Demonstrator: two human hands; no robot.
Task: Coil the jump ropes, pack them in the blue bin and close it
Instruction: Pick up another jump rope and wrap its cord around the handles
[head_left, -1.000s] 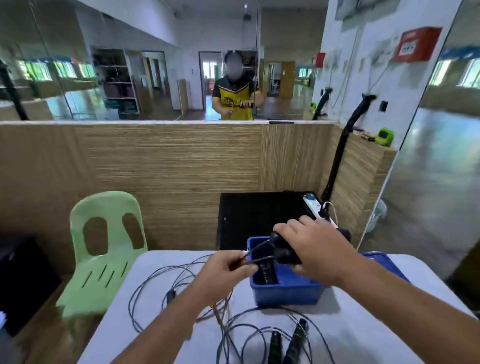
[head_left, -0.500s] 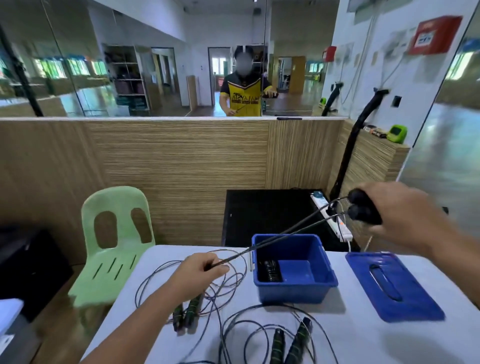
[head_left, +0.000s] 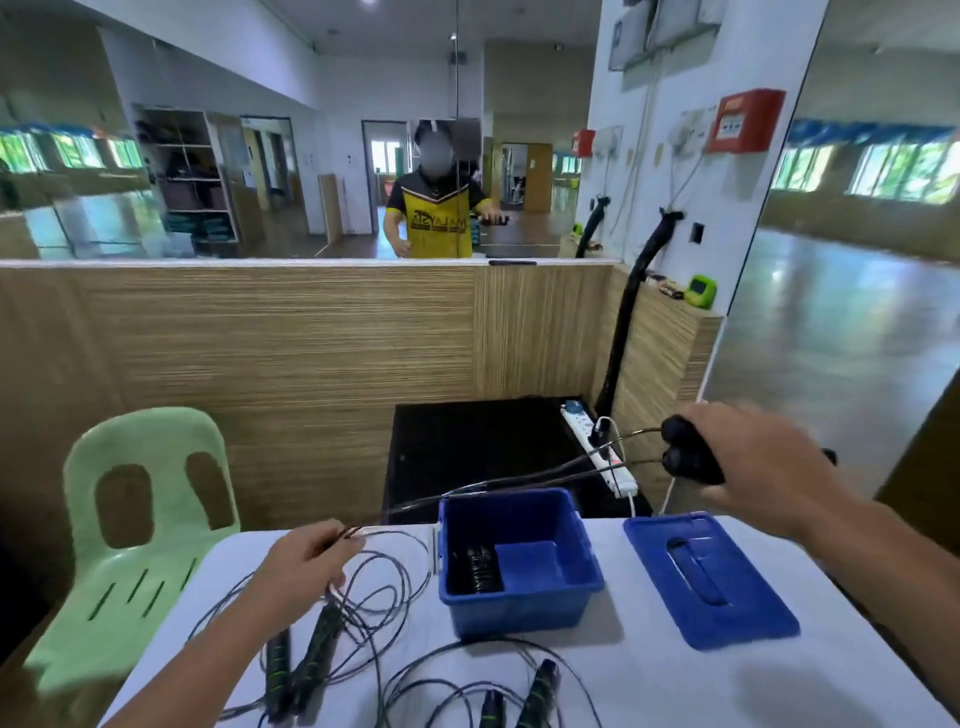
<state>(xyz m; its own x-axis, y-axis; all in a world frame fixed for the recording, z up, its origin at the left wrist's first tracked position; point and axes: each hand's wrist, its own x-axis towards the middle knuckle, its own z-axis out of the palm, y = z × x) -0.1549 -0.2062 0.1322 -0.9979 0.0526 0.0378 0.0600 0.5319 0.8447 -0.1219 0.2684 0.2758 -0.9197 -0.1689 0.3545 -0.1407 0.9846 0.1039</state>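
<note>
My right hand (head_left: 769, 457) grips the two black handles (head_left: 688, 457) of a jump rope, raised to the right above the table. Its doubled cord (head_left: 498, 486) runs taut down to my left hand (head_left: 306, 566), which pinches it above the white table (head_left: 675, 686). The open blue bin (head_left: 519, 603) stands between my hands and holds one dark coiled rope (head_left: 475, 566). The blue lid (head_left: 711, 582) lies flat to the bin's right. Two more jump ropes lie loose: one (head_left: 301, 660) under my left arm, another (head_left: 519, 696) at the front edge.
A green plastic chair (head_left: 140, 519) stands left of the table. Behind the bin are a black cabinet (head_left: 483, 447) with a white power strip (head_left: 597, 447), a wood-panelled half wall and a mirror.
My right hand pulled the handles up and right, away from the bin, drawing the cord taut. My left hand slid back along the cord to the left.
</note>
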